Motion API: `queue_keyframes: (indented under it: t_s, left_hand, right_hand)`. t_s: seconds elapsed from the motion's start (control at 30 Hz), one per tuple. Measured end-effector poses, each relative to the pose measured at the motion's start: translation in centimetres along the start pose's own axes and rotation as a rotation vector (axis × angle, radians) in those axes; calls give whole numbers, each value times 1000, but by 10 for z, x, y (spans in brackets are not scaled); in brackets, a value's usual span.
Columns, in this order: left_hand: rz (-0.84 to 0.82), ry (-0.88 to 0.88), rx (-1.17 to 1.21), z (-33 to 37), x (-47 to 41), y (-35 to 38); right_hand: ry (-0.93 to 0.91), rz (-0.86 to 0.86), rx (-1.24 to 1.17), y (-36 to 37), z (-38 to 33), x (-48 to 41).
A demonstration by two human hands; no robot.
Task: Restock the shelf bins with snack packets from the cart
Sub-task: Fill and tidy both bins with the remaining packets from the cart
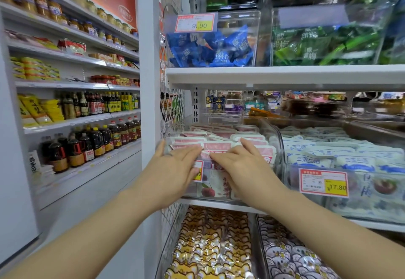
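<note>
A clear shelf bin [276,140] on the middle shelf holds several pink-and-white snack packets [219,135] in rows. My left hand [175,169] lies flat against the bin's front left, fingers straight, touching the front row of packets. My right hand [243,165] lies beside it on the front right, straight fingers pressing on the packets' top edges. The two hands' fingertips nearly meet at the bin's front middle. Neither hand grips a packet. The cart is out of view.
To the right stands a bin of blue-and-white packets [341,158] with a 17.80 price tag [324,182]. Above are bins of blue packets [210,46] and green packets [328,44]. Below lie yellow [206,246] and purple-white packets [291,254]. Bottle shelves [92,138] fill the left.
</note>
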State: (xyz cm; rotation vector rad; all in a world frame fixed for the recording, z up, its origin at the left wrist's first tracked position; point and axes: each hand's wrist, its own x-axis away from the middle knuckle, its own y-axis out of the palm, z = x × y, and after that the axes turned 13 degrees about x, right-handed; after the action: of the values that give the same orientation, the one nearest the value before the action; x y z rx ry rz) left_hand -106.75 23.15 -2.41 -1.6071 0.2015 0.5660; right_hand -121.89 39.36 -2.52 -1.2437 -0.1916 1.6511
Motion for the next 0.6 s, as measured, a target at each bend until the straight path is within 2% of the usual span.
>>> queue_keyframes:
  t_s: [0.1,0.2,0.3,0.43,0.6]
  left_hand:
    - [13,-49,47,8,4,-7]
    - [128,-44,76,22,14,-11]
    - [239,51,137,51,21,-4]
    - [261,258,285,124,25,18]
    - [100,477,527,250,37,54]
  right_hand:
    - [-16,18,-64,-3,0,10]
    - [32,92,-156,-15,5,32]
    - [47,89,-168,-35,15,71]
    - [54,-96,-132,-72,32,145]
    - [161,-468,-29,-128,62,264]
